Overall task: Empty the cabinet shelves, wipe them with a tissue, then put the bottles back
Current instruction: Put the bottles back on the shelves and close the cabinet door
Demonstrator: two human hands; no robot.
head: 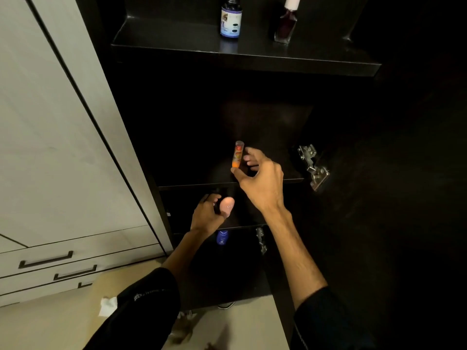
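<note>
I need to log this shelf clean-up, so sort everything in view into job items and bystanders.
Part of the job:
left hand gripping pink bottle
right hand at orange tube
blue bottle
purple-label bottle
dark red bottle
cabinet shelves
tissue

Just there:
white drawers
door hinge

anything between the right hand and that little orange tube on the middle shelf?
Nothing visible. The right hand is open right beside the orange tube, thumb at its base and fingers just to its right. The tube stands upright alone on the middle shelf.
</note>
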